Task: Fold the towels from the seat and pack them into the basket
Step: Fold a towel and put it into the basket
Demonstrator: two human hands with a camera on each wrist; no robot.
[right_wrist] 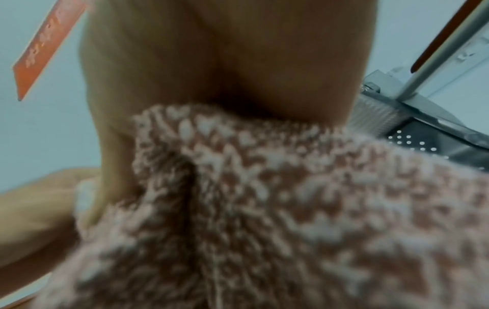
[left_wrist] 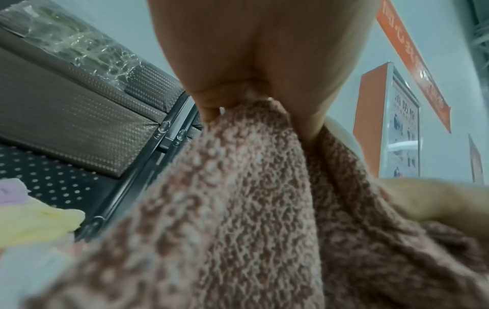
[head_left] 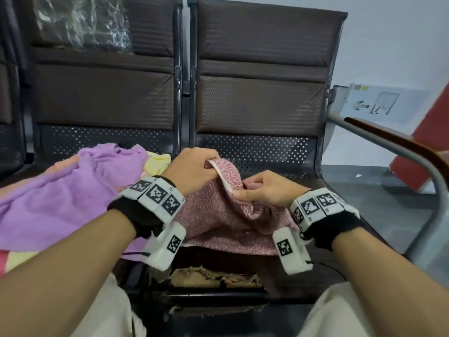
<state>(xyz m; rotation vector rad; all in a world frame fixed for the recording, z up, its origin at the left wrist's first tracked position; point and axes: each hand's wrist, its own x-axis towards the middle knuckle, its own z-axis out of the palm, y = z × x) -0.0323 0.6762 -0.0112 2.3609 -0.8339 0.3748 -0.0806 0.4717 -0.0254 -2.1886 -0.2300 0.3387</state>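
A pink-and-white speckled towel (head_left: 218,215) lies bunched on the right seat, lifted at its top edge. My left hand (head_left: 194,166) pinches that white-trimmed edge, and my right hand (head_left: 262,188) pinches the same edge just to the right. In the left wrist view the left hand (left_wrist: 254,87) grips the knit cloth (left_wrist: 238,209) close up. In the right wrist view the right hand (right_wrist: 225,73) holds the towel (right_wrist: 291,209). A purple towel (head_left: 68,190) lies crumpled on the left seat over yellow cloth (head_left: 158,161). No basket is in view.
Two brown padded seats with backrests (head_left: 262,69) stand ahead, split by a metal frame (head_left: 184,88). A metal armrest (head_left: 401,152) curves along the right. The seat's front edge (head_left: 213,276) is torn. Plastic wrap (head_left: 80,20) covers the left backrest.
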